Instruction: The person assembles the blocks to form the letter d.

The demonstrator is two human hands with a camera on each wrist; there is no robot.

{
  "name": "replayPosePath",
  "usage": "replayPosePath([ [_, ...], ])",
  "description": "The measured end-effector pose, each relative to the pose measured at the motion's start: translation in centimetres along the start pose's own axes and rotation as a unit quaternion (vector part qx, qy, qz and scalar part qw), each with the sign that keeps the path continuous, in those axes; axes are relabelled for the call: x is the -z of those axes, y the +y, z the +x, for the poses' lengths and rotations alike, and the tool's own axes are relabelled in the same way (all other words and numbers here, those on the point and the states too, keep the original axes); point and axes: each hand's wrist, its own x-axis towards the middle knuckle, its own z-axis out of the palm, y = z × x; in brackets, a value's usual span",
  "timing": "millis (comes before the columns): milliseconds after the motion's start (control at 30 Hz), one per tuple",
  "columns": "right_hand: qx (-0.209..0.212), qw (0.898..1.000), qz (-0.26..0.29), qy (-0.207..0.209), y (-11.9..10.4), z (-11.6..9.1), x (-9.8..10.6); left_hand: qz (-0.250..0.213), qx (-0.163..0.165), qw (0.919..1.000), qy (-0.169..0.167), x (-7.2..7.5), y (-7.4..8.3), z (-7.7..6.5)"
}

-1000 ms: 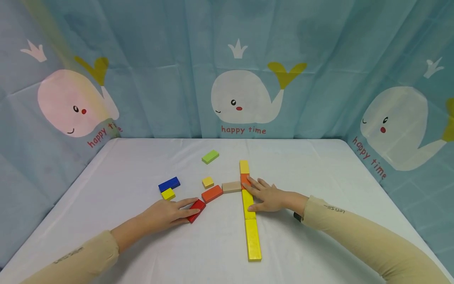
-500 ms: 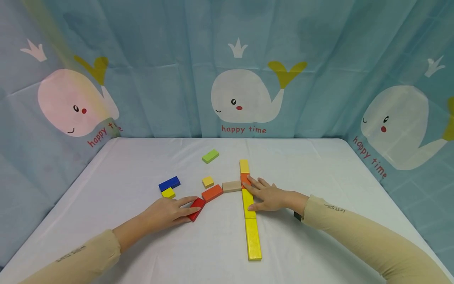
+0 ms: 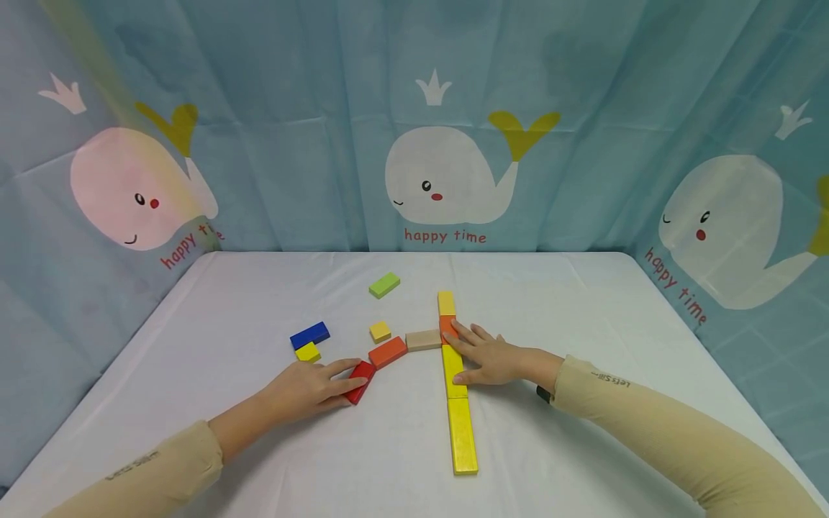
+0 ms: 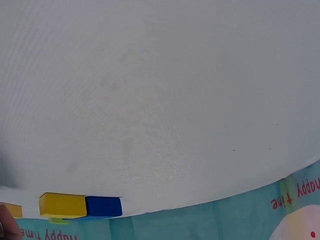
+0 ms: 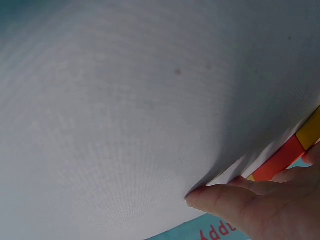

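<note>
Pinching the red block [image 3: 360, 383] beside the orange block [image 3: 388, 352], that's the left hand [image 3: 301, 392]; the right hand [image 3: 492, 360], fingers spread, rests on the yellow-and-orange row [image 3: 462, 435]!

the worktop [image 3: 602, 302] wore a white cloth with faint creases. a straight row ran over it from far to near, set end to end: a short yellow block [image 3: 446, 303], an orange block [image 3: 445, 326], a long yellow block [image 3: 453, 363] and a second long yellow block [image 3: 463, 437]. from the row's left side a curve bent nearer through a beige block [image 3: 424, 340], an orange-red block [image 3: 388, 353] and a red block [image 3: 362, 371]. a pale yellow square [image 3: 380, 332] lay just beyond the curve; farther left, a blue block [image 3: 309, 336] touched a bright yellow square [image 3: 307, 352]. a green block [image 3: 385, 285] lay toward the back.
</note>
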Motion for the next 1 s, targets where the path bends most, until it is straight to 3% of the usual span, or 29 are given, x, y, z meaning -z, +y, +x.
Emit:
replayPosePath([
  [667, 0.006, 1.0, 0.002, -0.002, 0.2, 0.0, -0.1, 0.011, 0.026, 0.9995, -0.012, 0.0, 0.8, 0.1],
  [867, 0.007, 1.0, 0.002, 0.0, 0.2, -0.1, -0.1, 0.002, 0.061, 0.9977, -0.029, 0.5, 0.6, -0.2],
  [1000, 0.006, 1.0, -0.003, 0.0, 0.1, -0.1, 0.0, 0.005, 0.098, 0.9951, 0.009, 0.8, -1.3, -1.0],
])
